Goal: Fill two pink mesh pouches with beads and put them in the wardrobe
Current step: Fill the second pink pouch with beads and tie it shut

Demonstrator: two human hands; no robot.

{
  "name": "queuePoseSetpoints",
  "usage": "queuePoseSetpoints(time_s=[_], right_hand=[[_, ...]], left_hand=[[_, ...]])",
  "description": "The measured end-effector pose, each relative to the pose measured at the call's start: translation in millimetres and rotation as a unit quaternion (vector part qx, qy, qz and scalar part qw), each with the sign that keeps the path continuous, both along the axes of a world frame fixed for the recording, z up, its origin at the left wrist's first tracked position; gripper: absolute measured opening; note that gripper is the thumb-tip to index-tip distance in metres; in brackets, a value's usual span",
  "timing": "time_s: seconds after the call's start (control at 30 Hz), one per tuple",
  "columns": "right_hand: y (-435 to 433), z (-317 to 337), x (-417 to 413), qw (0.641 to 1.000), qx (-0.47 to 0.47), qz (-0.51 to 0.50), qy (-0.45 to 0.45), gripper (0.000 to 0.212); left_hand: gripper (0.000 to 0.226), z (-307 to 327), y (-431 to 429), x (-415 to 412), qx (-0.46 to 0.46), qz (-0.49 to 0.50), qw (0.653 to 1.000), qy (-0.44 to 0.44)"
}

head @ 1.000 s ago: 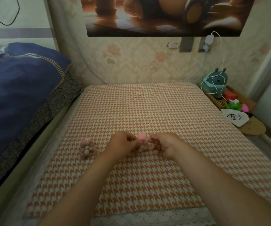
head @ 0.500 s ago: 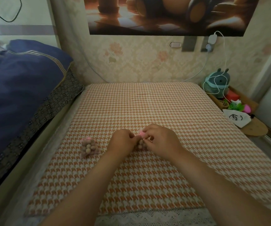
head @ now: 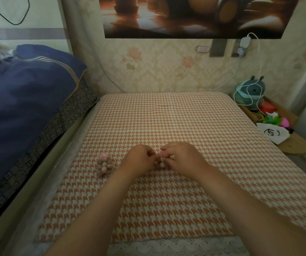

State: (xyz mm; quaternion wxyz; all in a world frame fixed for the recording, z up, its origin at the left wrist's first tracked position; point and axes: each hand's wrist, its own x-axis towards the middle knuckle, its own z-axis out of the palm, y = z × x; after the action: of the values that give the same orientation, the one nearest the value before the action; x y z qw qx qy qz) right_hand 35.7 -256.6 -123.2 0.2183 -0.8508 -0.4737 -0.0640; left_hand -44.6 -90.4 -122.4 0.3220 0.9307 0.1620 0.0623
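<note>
I can read no words, numbers or brand marks anywhere here. The nearest thing is a black hand-drawn squiggle on the white cloth bag (head: 273, 134) at the right, illegible to me.

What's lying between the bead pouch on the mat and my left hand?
Nothing: in the head view, only bare checked mat separates the filled pouch from the left hand.

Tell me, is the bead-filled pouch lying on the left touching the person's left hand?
Apart. The head view shows checked cloth between the filled pouch and the left hand.
</note>
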Motion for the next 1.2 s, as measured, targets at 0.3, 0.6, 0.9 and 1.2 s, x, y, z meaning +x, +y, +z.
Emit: queuePoseSetpoints(time_s=[0.3, 0.6, 0.9, 1.2], right_hand=[[-2.9, 2.5, -2.3, 0.976, 0.046, -0.041, 0.208, 0.015], [-4.0, -6.6, -3.6, 0.954, 0.082, -0.084, 0.277, 0.011], [-7.3, -5.4, -7.1, 0.973, 0.067, -0.092, 0.199, 0.011], [-9.1, 4.3, -3.5, 0.996, 0.020, -0.020, 0.088, 0.010]], left_hand=[[0.016, 3.1, -14.9, -6.5, -0.154, -0.006, 0.981, -0.118], [0.012, -3.4, -15.2, -9.4, -0.260, 0.018, 0.962, -0.084], [0.011, -14.5, -19.8, -3.4, -0.181, 0.039, 0.979, -0.089], [0.032, -13.2, -23.1, -4.2, -0.137, 0.020, 0.984, -0.109]])
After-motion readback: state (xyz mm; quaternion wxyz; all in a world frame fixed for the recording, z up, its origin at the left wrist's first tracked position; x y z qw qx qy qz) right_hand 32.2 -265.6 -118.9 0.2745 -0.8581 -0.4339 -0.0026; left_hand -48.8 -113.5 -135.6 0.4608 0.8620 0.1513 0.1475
